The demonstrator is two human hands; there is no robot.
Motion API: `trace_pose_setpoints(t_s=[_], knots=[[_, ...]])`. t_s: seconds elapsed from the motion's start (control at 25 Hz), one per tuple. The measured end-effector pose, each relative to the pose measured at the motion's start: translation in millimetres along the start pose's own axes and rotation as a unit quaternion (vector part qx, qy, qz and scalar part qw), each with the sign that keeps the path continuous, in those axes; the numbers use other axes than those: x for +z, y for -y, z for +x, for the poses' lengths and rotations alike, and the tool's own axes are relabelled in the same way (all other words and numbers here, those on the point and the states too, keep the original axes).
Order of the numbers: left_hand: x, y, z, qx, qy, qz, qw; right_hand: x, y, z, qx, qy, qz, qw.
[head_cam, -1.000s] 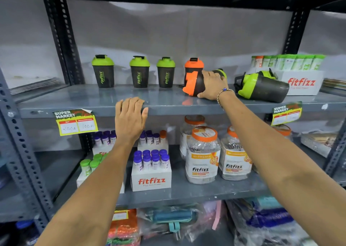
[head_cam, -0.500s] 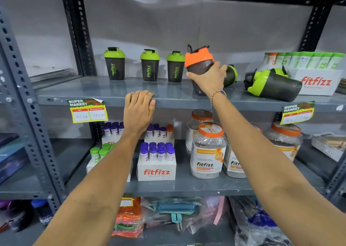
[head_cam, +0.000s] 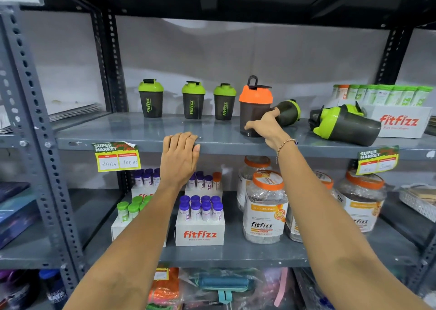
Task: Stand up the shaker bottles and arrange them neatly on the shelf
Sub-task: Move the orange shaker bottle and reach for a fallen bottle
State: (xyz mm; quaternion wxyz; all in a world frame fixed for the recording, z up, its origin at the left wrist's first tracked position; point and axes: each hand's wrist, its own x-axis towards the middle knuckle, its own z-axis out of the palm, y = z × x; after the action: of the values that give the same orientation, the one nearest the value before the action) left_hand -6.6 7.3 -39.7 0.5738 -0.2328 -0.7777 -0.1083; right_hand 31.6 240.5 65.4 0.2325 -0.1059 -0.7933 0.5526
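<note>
Plastic, by the look of it, made up the orange-lidded shaker (head_cam: 254,111), which stood upright on the grey shelf (head_cam: 212,142), so I judged it light, stiff and probably empty, easy to tip if nudged high up. The right hand (head_cam: 267,126) was wrapped around its lower body, fingers closed on the smooth dark wall; low on the body seemed the safest hold, since the orange lid carried a loose-looking loop on top.

Left of that shaker stood three green-lidded shakers (head_cam: 193,101) in a row, upright, each printed "fitfizz" vertically. Just right of it and behind the hand a small green-lidded shaker (head_cam: 289,112) lay on its side, and further right a large green-lidded shaker (head_cam: 346,125) also lay toppled, with another partly hidden behind it.

The left hand (head_cam: 180,158) rested flat on the shelf's front edge, left of and below the orange shaker, holding nothing, fingers together.

A price tag (head_cam: 116,156) further left read "SUPER MARKET", "200" and "100 Rs". The white box (head_cam: 401,123) at far right read "fitfizz".
</note>
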Motion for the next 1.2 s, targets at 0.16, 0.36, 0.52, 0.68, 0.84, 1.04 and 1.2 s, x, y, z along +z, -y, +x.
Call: trace_pose_setpoints(t_s=[0.16, 0.36, 0.52, 0.68, 0.84, 1.04, 1.2], knots=[[0.2, -1.0, -0.2, 0.002, -0.009, 0.003, 1.000, 4.7, -1.6, 0.3, -0.017, -0.080, -0.057, 0.995], [1.6, -0.2, -0.7, -0.002, -0.004, 0.000, 1.000, 4.4, -5.4, 2.1, -0.003, -0.043, -0.048, 0.998], [1.7, -0.4, -0.1, -0.007, 0.001, -0.002, 1.000, 9.9, -1.8, -2.6, -0.028, -0.094, -0.146, 0.984], [1.9, -0.1, -0.9, -0.005, 0.004, 0.004, 1.000, 4.7, -3.8, -1.6, -0.009, -0.051, -0.054, 0.997], [0.7, 1.1, -0.1, -0.003, 0.009, -0.005, 1.000, 7.5, -2.3, -5.1, -0.017, -0.106, -0.113, 0.988], [4.4, -1.9, -7.4, -0.021, 0.007, 0.000, 1.000, -0.2, -3.2, -2.5, 0.006, -0.033, -0.060, 0.998], [6.0, -5.9, -11.8, -0.036, 0.011, -0.021, 0.999, 4.3, -1.4, -4.7, -0.012, -0.088, -0.078, 0.993]])
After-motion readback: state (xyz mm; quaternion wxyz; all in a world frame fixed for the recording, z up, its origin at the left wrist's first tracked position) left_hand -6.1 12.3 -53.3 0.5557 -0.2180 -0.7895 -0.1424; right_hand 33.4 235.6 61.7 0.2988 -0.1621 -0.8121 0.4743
